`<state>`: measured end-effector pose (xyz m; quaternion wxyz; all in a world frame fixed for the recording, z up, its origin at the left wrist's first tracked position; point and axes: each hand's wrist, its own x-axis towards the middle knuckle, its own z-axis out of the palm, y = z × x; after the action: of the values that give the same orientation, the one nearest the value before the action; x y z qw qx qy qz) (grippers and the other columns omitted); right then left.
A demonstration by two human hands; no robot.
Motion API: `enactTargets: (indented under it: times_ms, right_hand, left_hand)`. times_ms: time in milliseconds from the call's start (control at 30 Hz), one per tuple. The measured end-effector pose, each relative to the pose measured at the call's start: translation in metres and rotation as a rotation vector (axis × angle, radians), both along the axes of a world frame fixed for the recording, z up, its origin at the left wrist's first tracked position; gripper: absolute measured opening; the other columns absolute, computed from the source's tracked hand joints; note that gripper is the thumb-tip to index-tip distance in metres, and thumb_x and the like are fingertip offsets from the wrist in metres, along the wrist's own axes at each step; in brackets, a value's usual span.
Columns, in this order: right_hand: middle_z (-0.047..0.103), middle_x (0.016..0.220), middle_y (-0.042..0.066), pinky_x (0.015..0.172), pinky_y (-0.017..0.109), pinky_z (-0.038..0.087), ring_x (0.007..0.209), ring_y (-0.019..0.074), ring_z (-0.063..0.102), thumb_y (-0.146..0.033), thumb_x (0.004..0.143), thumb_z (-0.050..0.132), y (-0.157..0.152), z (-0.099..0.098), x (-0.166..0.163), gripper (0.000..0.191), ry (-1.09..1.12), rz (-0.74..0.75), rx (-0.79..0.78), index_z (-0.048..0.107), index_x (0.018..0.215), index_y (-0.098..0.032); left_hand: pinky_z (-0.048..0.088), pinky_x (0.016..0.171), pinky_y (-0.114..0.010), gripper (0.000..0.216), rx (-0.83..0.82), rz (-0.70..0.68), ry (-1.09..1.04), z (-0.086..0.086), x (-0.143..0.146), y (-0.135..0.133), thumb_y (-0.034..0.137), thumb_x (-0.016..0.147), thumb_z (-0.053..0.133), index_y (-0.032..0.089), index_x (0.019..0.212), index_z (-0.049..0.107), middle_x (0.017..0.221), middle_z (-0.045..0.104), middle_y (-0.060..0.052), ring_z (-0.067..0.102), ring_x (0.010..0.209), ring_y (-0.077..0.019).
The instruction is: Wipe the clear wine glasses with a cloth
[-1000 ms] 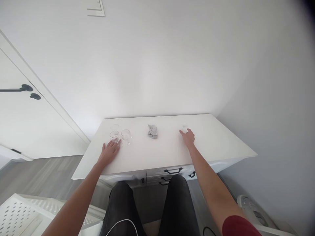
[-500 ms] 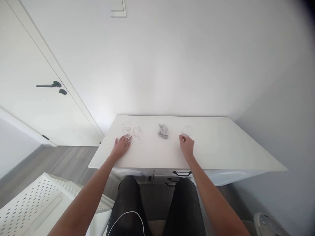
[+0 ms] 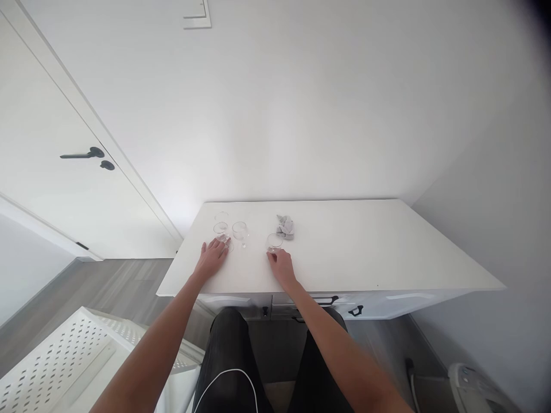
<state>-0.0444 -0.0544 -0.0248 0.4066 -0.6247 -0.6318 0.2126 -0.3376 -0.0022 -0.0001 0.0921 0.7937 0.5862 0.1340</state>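
Observation:
My right hand (image 3: 282, 267) is closed, its fingers pinching the lower part of a clear stemmed glass (image 3: 274, 240). The bowl of that glass rises just beyond the fingertips, in front of the crumpled grey cloth (image 3: 284, 227). On the left of the white top, my left hand (image 3: 213, 257) lies flat with its fingers stretched out. Its fingertips touch the lower part of a clear glass (image 3: 220, 228), and I see no grip around it. Another stemmed glass (image 3: 239, 230) stands right beside it. A faint further rim shows behind; the see-through outlines overlap.
The white cabinet top (image 3: 365, 246) runs along the wall, with dark-handled drawers (image 3: 325, 300) below its front edge. A white perforated piece (image 3: 47, 358) stands at lower left. A white cable (image 3: 226, 371) crosses my leg. A white appliance (image 3: 469, 384) is at lower right.
My right hand has carried its glass leftward, from right of the cloth to just in front of it. My left hand has stayed by the other glasses.

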Motion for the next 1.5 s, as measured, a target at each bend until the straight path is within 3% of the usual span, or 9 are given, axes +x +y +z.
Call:
enactTargets:
  times_ms: [333,433,567,700,867,1000,1167,1267,1500]
  right_hand:
    - [0.068,0.077,0.004,0.072,0.034,0.049,0.074,0.0227,0.063,-0.044,0.092,0.057,-0.007,0.009,-0.001,0.025,0.041,0.047,-0.026,0.067,0.089,-0.022]
    - [0.069,0.076,0.001,0.069,0.032,0.051,0.071,0.0212,0.065,-0.046,0.089,0.062,-0.018,0.014,0.02,0.031,0.061,0.043,-0.035,0.069,0.108,-0.022]
    - [0.067,0.074,0.002,0.073,0.035,0.05,0.071,0.0221,0.063,-0.047,0.093,0.056,-0.021,0.022,0.064,0.03,0.008,-0.056,-0.024,0.069,0.103,-0.022]
    - [0.066,0.094,0.007,0.086,0.04,0.048,0.089,0.025,0.061,-0.041,0.093,0.054,0.001,0.032,0.087,0.032,-0.05,-0.149,0.039,0.064,0.116,-0.021]
    - [0.059,0.121,0.012,0.094,0.042,0.048,0.113,0.0293,0.054,-0.038,0.087,0.062,0.037,0.037,0.074,0.04,-0.06,-0.097,0.059,0.062,0.125,-0.024]
    - [0.06,0.12,0.013,0.097,0.044,0.046,0.113,0.031,0.053,-0.032,0.085,0.061,0.037,0.041,0.077,0.016,-0.019,-0.117,0.051,0.066,0.096,-0.022]
    - [0.065,0.095,0.005,0.079,0.033,0.052,0.09,0.0218,0.06,-0.045,0.1,0.038,-0.04,0.048,0.116,0.03,0.135,-0.202,0.038,0.055,0.088,-0.024]
    - [0.055,0.072,-0.001,0.064,0.028,0.046,0.069,0.018,0.052,-0.059,0.098,0.045,-0.116,0.054,0.137,0.041,0.452,-0.315,-0.05,0.046,0.075,-0.025]
    - [0.06,0.069,0.0,0.059,0.032,0.046,0.061,0.0211,0.055,-0.064,0.083,0.068,-0.238,0.08,0.178,0.037,0.763,-0.261,-0.351,0.06,0.087,-0.028]
  left_hand:
    - [0.015,0.126,-0.065,0.048,0.035,0.012,-0.043,0.0,-0.002,-0.006,0.043,0.106,0.028,0.031,0.146,0.053,0.163,0.044,-0.007,0.033,0.154,-0.0303]
    - [0.021,0.127,-0.058,0.047,0.064,0.03,-0.108,0.0,-0.003,-0.01,0.043,0.106,0.029,0.025,0.141,0.055,0.163,0.043,-0.01,0.035,0.152,-0.0298]
    - [0.036,0.121,-0.051,0.045,0.127,0.105,-0.261,0.0,-0.005,-0.022,0.043,0.106,0.031,0.021,0.136,0.055,0.163,0.036,-0.013,0.039,0.148,-0.0312]
    - [0.04,0.119,-0.049,0.036,0.301,0.17,-0.407,0.003,0.002,-0.052,0.039,0.105,0.035,0.02,0.125,0.058,0.149,0.043,-0.017,0.043,0.144,-0.0302]
    - [0.05,0.107,-0.047,0.028,0.441,0.348,-0.561,0.002,0.049,-0.107,0.035,0.105,0.038,0.021,0.108,0.062,0.119,0.056,-0.016,0.058,0.12,-0.0288]
    - [0.05,0.108,-0.048,0.023,0.277,0.113,-0.639,0.001,0.108,-0.127,0.038,0.104,0.043,0.026,0.111,0.062,0.123,0.06,-0.014,0.059,0.123,-0.0284]
    - [0.048,0.109,-0.053,0.054,0.037,0.154,-0.761,0.009,0.161,-0.101,0.052,0.098,0.057,0.024,0.142,0.045,0.146,0.054,-0.018,0.057,0.132,-0.033]
    - [0.043,0.113,-0.055,0.072,-0.014,0.161,-0.755,0.01,0.178,-0.08,0.056,0.089,0.07,0.024,0.146,0.04,0.153,0.05,-0.019,0.048,0.143,-0.0376]
    - [0.052,0.099,-0.044,0.039,-0.034,0.065,-0.853,0.017,0.2,-0.063,0.045,0.1,0.058,0.025,0.131,0.046,0.12,0.072,-0.013,0.068,0.119,-0.0276]
